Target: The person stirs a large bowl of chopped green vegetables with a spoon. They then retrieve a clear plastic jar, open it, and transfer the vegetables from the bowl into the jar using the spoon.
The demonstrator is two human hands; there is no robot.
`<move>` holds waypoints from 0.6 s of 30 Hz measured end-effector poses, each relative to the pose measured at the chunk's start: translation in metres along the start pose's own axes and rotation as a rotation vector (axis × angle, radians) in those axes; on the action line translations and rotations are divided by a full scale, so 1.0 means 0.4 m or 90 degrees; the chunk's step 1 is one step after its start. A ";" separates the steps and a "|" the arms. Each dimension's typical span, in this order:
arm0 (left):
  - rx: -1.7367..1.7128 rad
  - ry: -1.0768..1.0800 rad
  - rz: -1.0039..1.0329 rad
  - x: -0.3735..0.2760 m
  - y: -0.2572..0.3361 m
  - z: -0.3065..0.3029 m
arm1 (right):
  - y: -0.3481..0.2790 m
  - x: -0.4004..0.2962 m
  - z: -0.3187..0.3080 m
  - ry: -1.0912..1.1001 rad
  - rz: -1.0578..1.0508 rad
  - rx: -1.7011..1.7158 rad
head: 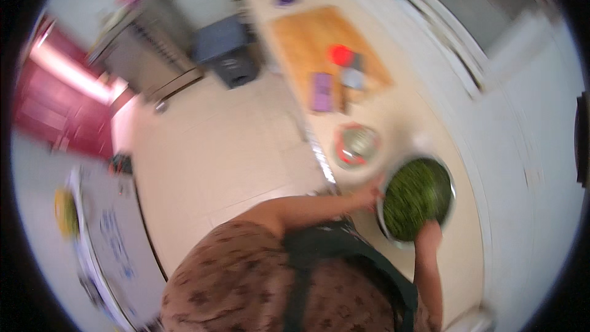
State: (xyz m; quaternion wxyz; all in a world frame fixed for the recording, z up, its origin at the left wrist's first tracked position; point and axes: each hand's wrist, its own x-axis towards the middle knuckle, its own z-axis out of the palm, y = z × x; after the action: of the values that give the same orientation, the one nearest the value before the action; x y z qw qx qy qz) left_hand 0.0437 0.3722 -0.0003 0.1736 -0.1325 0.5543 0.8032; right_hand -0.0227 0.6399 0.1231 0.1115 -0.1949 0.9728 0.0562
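A round metal bowl (454,189) stands on the counter before me, holding a mass of chopped leafy greens (410,198). My left hand (372,194) is at the bowl's left rim and appears to grip it. Over the near rim reaches my right hand (428,234), with its fingers down among the greens. Those fingertips are hidden, so whether they are closed on any greens cannot be told. Just beyond my left hand is a clear bowl (358,145) with a reddish rim; its contents are blurred.
Farther along the counter (461,258) lie a wooden board (318,32), a red round item (341,55), a purple rectangular item (321,92) and a knife-like item (344,99). A wall runs along the right. On the floor side stand a dark bin (228,50) and a refrigerator-like cabinet (143,60).
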 end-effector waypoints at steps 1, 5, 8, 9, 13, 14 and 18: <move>-0.022 -0.017 -0.009 0.028 0.001 0.024 | 0.022 0.009 0.074 -0.005 0.167 0.074; 0.184 0.133 0.195 0.027 -0.087 0.002 | 0.054 0.064 0.081 0.036 0.039 -0.151; 0.066 -0.035 -0.041 -0.174 -0.034 -0.088 | -0.024 0.032 -0.029 -0.065 -0.104 -0.162; 0.014 -0.020 -0.067 -0.269 -0.049 -0.121 | -0.159 -0.029 -0.172 -0.066 -0.140 -0.154; 0.028 0.294 0.120 -0.631 -0.313 -0.257 | -0.407 -0.023 -0.179 -0.050 -0.621 0.373; 0.062 0.382 0.085 -0.752 -0.347 -0.253 | -0.464 0.017 -0.016 -0.257 -0.550 0.589; -0.069 0.626 -0.064 -1.189 -0.483 -0.134 | -0.735 -0.081 0.144 -0.594 -0.512 0.517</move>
State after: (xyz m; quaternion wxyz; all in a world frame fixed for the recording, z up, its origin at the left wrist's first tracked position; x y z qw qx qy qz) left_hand 0.5570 0.3220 0.0106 -0.0774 -0.5309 0.5210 0.6639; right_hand 0.1326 0.3908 0.0559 0.5892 -0.4359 0.6215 -0.2767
